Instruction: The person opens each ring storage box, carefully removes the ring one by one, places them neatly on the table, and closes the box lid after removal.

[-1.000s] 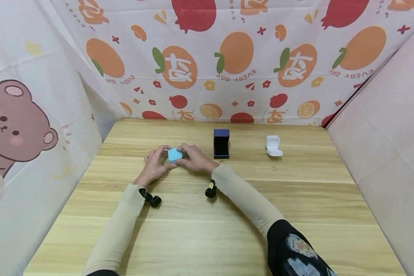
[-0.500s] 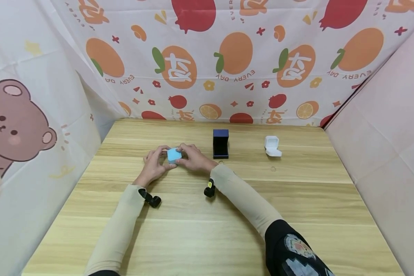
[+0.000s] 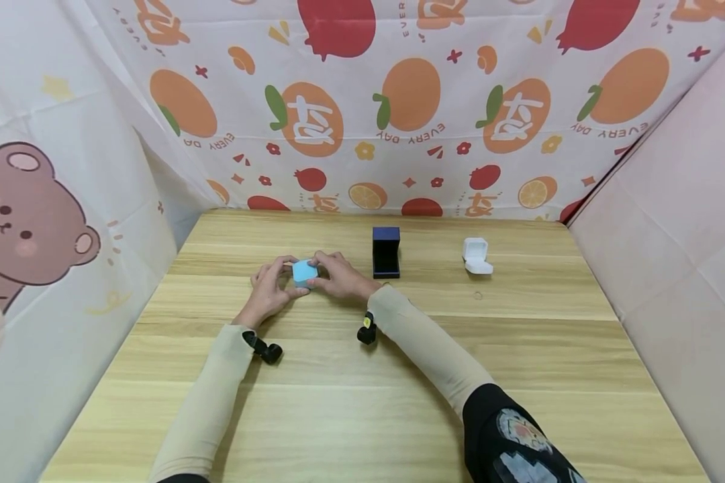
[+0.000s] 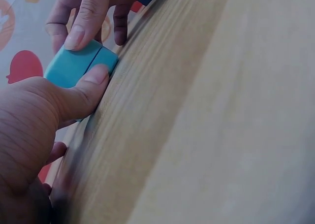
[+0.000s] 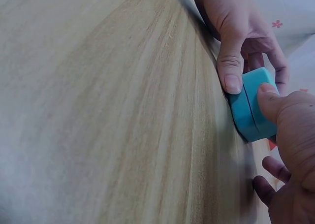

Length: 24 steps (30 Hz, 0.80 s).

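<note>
LH (image 3: 270, 290) & RH (image 3: 342, 278) pinch blue box (image 3: 305, 272), prob. on tbl (image 3: 338, 416), well off edges.

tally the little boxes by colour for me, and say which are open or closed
Light blue box, closed: 1
Dark blue box, open: 1
White box, open: 1
Total: 3 boxes

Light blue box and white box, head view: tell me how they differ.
The light blue box looks closed, its two parts meeting at a seam; the white box stands open. The left hand and right hand both hold the light blue box, while neither touches the white box. Both are two-part boxes.
</note>
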{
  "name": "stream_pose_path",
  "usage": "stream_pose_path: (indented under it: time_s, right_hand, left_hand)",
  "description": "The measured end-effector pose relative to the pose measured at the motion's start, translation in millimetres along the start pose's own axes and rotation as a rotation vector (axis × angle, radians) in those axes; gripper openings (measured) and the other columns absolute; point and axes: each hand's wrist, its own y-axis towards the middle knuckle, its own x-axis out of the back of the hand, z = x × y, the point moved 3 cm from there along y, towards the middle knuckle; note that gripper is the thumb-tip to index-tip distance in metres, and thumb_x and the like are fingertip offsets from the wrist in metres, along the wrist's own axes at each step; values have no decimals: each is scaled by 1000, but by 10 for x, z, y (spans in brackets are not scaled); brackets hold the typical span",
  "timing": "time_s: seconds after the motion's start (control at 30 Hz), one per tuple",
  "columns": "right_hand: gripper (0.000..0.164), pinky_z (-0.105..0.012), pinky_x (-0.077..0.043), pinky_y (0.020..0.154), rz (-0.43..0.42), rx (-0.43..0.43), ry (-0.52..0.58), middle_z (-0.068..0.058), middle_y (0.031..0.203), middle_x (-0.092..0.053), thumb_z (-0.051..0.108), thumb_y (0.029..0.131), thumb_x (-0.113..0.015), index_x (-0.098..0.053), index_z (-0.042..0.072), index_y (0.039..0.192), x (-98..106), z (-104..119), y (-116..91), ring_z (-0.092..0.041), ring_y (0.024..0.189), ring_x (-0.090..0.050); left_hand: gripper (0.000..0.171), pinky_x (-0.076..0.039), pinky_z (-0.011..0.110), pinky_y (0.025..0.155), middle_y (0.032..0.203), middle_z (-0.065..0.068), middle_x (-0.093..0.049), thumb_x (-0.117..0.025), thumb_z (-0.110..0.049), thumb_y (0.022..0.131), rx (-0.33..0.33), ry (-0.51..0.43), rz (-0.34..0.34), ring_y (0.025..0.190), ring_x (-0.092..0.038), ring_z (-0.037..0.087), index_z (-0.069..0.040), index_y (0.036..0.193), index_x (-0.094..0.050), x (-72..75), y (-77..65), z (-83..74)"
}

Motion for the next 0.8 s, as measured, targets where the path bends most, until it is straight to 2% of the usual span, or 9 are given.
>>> stream_pose_path:
  time_s: [0.27, 0.6, 0.8]
  right_hand:
    - [30, -42, -42, 109, 6, -15, -3, -1, 148, -57, 37, 100, -61, -51, 21, 123, 12, 14, -2, -22, 129, -42]
    - [26, -41, -43, 107, 34, -5, 9, -2, 149, -56, 37, 101, -60, -51, 21, 119, 37, 45, -9, -23, 129, -40]
    - [29, -41, -44, 107, 35, -13, 44, -3, 148, -55, 37, 101, -60, -53, 20, 123, 30, 33, 11, -22, 129, -40]
  left_hand:
    - [64, -11, 59, 105, 134, 25, -65, -84, -23, 84, 14, 3, 11, 124, -41, 41, -14, 138, -49, 10, 1, -20]
    - [64, -10, 61, 108, 135, 24, -64, -84, -24, 85, 35, -1, 15, 125, -41, 41, -15, 138, -49, 16, -13, -37]
    - [65, -9, 62, 110, 135, 23, -64, -84, -24, 84, 36, -4, 15, 126, -41, 40, -17, 138, -49, 26, -9, -21]
